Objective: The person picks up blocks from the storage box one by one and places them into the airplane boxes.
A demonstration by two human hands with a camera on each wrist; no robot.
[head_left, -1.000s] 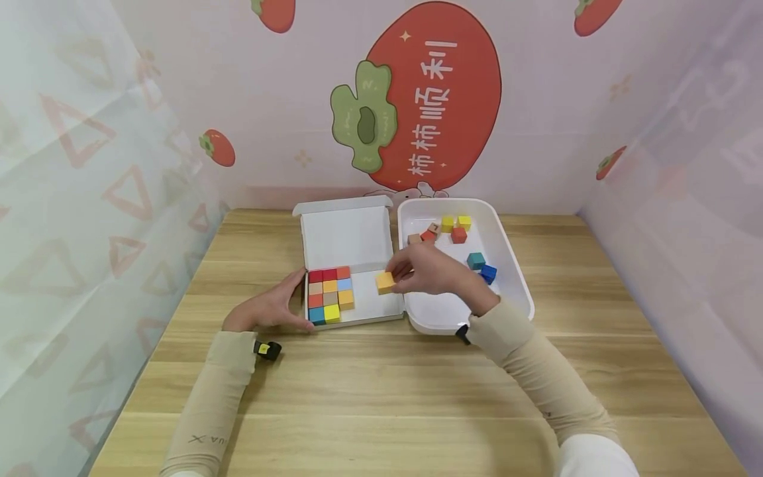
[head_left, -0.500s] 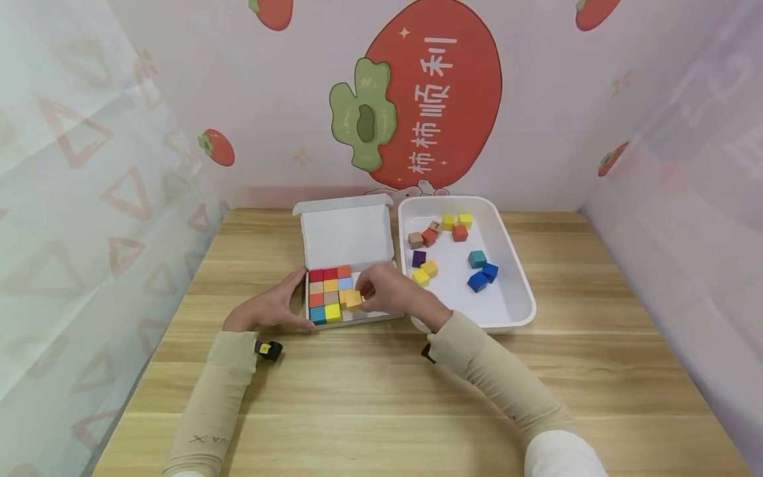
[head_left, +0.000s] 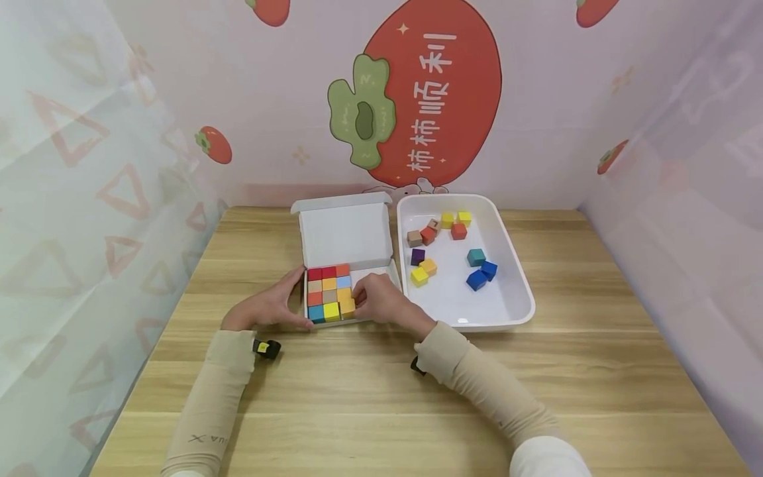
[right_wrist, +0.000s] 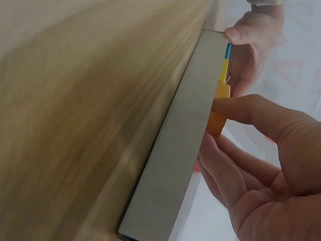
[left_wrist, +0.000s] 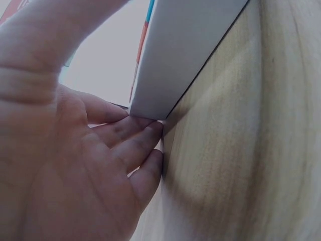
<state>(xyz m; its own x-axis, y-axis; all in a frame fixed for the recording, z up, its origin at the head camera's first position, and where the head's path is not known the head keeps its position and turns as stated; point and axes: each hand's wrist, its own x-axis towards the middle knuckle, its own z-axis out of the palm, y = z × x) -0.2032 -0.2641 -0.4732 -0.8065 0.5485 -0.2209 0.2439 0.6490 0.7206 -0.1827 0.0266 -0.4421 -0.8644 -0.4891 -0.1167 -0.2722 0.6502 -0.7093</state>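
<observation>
Pinches orange wooden cube [head_left: 348, 307] in right hand [head_left: 379, 299], spreads left hand [head_left: 269, 306] at left of white cardboard box [right_wrist: 165, 140], apparently filling near row, likely calling for lowering flush.

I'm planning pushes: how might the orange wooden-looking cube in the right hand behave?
The orange cube likely won't roll, given flat faces. It's probably rigid, with straight edges, and light: the right hand pinches it with fingertips.
</observation>
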